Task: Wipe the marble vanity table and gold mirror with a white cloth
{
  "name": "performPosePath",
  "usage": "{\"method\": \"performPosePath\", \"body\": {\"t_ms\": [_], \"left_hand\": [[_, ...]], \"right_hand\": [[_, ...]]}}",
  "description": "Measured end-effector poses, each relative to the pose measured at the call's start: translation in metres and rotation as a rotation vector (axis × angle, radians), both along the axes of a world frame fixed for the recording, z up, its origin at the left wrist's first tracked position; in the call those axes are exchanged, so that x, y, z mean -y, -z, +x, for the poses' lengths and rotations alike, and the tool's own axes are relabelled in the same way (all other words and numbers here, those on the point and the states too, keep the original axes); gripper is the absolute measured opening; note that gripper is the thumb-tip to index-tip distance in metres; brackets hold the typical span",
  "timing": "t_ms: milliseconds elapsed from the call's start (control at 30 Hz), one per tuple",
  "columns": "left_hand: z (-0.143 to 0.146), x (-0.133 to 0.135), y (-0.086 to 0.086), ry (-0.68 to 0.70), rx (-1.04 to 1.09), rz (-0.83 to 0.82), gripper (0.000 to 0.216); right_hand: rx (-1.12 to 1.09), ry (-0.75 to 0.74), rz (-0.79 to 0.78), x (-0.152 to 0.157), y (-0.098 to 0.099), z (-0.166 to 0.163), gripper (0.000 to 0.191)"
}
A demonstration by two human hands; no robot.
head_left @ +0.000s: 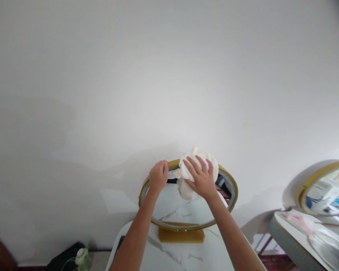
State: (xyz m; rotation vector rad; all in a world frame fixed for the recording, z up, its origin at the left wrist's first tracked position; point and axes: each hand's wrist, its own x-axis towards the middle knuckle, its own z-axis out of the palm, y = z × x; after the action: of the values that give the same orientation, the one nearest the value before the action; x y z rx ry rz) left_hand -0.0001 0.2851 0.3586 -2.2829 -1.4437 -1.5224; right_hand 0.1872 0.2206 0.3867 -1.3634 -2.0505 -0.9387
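Observation:
A round mirror [169, 210] in a gold frame stands on a gold base [181, 236] on a white marble-patterned table [197, 257]. My left hand [158, 175] is closed over the frame's upper left rim. Against the mirror's upper right part, my right hand [202, 176] presses a bunched white cloth [188, 190] with its fingers spread over it. The cloth covers a piece of the top rim and some of the glass.
To the right, a second gold-framed mirror [327, 188] rises from another table [295, 237] holding pink and clear items. A pale green bottle [83, 259] sits at the lower left. A plain wall [158, 75] stands behind.

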Motion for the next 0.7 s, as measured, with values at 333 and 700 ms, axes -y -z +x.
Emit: {"method": "performPosePath", "body": {"t_ms": [333,700], "left_hand": [[-0.002,0.0,0.0,-0.034,-0.002,0.012,0.033],[-0.001,0.002,-0.003,-0.052,-0.015,0.003,0.034]], "right_hand": [[-0.236,0.122,0.107,0.009,0.018,0.049,0.06],[-0.226,0.146,0.099,0.01,0.012,0.037,0.059]]}}
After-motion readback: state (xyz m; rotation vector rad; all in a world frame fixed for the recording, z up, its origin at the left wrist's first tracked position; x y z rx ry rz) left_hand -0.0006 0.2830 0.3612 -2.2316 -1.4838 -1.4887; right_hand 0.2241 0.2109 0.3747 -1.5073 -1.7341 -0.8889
